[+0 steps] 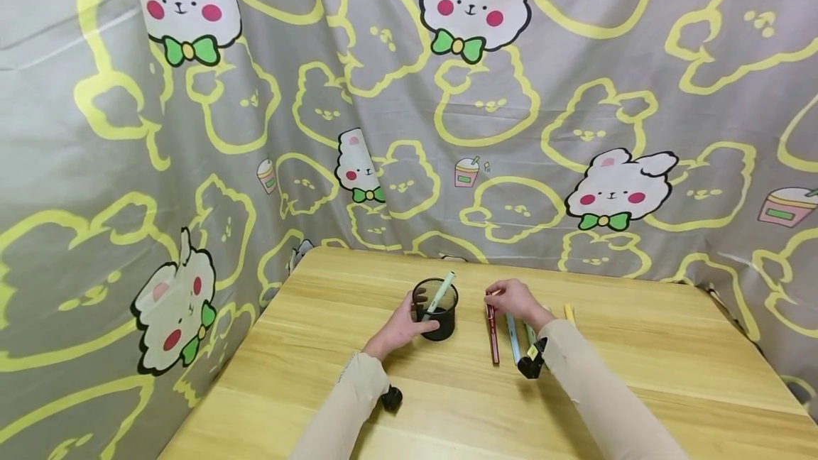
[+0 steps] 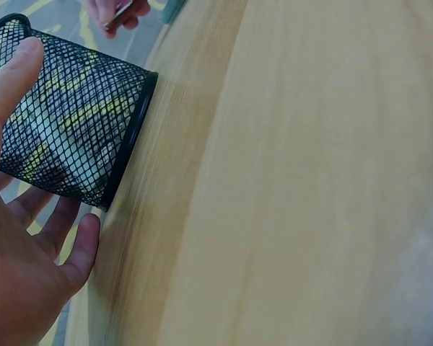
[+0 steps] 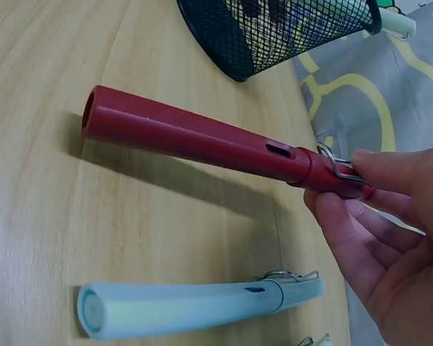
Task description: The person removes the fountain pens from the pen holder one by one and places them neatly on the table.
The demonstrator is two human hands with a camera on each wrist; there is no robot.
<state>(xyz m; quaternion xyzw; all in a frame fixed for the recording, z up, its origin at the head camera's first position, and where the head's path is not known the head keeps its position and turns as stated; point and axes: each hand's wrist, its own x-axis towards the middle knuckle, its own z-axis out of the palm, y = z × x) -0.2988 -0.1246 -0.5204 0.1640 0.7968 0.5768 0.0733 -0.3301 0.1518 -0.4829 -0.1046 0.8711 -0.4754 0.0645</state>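
Sleeves of both arms come first, nearest to the camera, over the big wood table [image 1: 639,346].

Left hand [image 1: 401,329] rests on the black mesh cup [image 1: 436,309], fingers nearly straight along its wall, to steady it. Cup stands near table centre w/ 1 pale green pen [image 1: 441,292] leaning inside.

Right hand [image 1: 514,300] pinches the red pen [image 1: 493,336] at its clip end, thumb & fingers closed on it; far end is just above the wood.

Step, I think: picking up red pen. Next move needs lifting it & aiming into the cup mouth.

Count: 1 cup; pens I can see: 1 in cup, 1 red, 1 light blue pen [image 1: 513,338], 1 yellow pen [image 1: 569,314], maybe 1 more, half hidden.
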